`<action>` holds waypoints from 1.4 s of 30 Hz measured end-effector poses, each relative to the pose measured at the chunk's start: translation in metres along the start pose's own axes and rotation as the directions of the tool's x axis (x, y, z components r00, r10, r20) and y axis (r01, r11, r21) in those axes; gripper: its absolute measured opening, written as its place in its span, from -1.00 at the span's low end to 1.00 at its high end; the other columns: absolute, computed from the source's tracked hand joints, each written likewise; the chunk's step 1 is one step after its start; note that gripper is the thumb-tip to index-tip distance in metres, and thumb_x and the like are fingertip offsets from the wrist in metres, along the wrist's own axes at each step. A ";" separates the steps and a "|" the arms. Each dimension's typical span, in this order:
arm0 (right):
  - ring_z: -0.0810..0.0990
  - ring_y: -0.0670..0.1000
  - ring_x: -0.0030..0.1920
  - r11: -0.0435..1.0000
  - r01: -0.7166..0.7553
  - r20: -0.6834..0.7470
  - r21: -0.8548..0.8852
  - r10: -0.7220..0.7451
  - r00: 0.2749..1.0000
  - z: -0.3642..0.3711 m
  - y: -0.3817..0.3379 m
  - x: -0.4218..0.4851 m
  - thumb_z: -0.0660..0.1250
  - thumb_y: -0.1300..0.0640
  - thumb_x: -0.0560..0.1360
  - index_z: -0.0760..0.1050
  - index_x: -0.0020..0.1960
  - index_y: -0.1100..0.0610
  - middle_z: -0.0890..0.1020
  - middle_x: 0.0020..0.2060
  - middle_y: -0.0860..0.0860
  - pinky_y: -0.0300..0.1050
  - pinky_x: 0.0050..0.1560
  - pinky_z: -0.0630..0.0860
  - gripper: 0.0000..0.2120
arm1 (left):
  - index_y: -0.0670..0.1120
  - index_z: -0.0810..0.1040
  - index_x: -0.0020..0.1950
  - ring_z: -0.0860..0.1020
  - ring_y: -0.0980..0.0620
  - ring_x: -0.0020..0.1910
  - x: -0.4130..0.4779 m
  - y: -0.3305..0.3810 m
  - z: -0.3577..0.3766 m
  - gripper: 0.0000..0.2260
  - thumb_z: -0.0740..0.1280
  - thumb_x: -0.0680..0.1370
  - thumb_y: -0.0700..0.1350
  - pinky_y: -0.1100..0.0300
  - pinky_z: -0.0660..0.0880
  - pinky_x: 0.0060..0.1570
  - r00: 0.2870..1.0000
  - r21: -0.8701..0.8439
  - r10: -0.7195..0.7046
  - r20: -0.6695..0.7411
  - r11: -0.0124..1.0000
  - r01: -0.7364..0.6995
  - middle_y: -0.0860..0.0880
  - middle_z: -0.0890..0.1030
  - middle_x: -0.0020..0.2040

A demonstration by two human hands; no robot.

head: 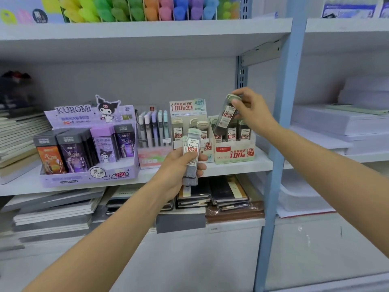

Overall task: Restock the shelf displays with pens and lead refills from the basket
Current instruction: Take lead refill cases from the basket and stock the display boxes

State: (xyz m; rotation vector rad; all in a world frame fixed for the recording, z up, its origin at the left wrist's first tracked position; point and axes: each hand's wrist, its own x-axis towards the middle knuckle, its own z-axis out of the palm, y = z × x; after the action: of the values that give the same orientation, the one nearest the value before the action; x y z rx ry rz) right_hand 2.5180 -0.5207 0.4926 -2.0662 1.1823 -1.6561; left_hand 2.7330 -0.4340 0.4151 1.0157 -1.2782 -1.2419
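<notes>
Left hand (179, 165) is gripping a small stack of lead refill cases (191, 144) in front of the middle shelf (231, 167), while right hand (253, 111) is pinching a tilted refill case (227, 112) just above the 0.7 display box (235, 153).

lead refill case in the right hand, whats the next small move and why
Probably lower the clear, green-capped lead refill case pinched by the right hand into the cream cardboard display box marked 0.7: it hangs tilted above that box, its label reads 0.7, and the left hand holds a stack of matching cases.
</notes>
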 end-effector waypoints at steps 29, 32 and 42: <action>0.52 -0.15 -0.07 0.955 0.157 0.012 -0.252 -0.159 0.987 0.023 0.000 -0.023 0.32 0.11 0.56 0.55 0.20 0.07 0.55 0.03 -0.09 -0.30 0.02 0.43 -0.78 | -0.15 0.55 0.21 0.63 0.15 -0.36 -0.002 -0.001 -0.009 -0.80 0.26 0.63 -0.13 0.26 0.54 -0.44 0.997 0.036 0.048 -0.058 0.998 -0.046 0.04 0.70 -0.25; 0.59 -0.20 -0.22 0.996 0.083 0.211 -0.029 -0.076 0.975 0.030 -0.020 -0.034 0.28 0.01 0.57 0.49 0.26 0.04 0.58 -0.01 -0.12 -0.40 -0.28 0.47 -0.72 | -0.07 0.58 0.13 0.64 0.13 -0.31 -0.004 -0.001 -0.006 -0.86 0.25 0.64 -0.12 0.20 0.58 -0.35 0.999 0.070 0.043 -0.021 0.997 -0.041 0.02 0.71 -0.19; 0.60 -0.16 -0.22 0.981 -0.082 0.515 0.178 -0.022 0.857 0.053 -0.029 -0.052 0.38 0.10 0.53 0.57 0.16 0.08 0.69 -0.11 -0.03 -0.33 -0.37 0.45 -0.79 | -0.26 0.46 0.25 0.67 -0.03 -0.07 -0.012 0.003 -0.009 -0.71 0.28 0.54 -0.42 0.20 0.62 -0.06 0.992 -0.026 0.087 0.095 0.996 -0.085 -0.18 0.68 0.00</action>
State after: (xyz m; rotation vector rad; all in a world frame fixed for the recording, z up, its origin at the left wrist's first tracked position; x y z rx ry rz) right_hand 2.5767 -0.4805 0.4567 -2.1530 0.8274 -1.0403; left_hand 2.7432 -0.4224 0.4165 0.8853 -1.3652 -1.2479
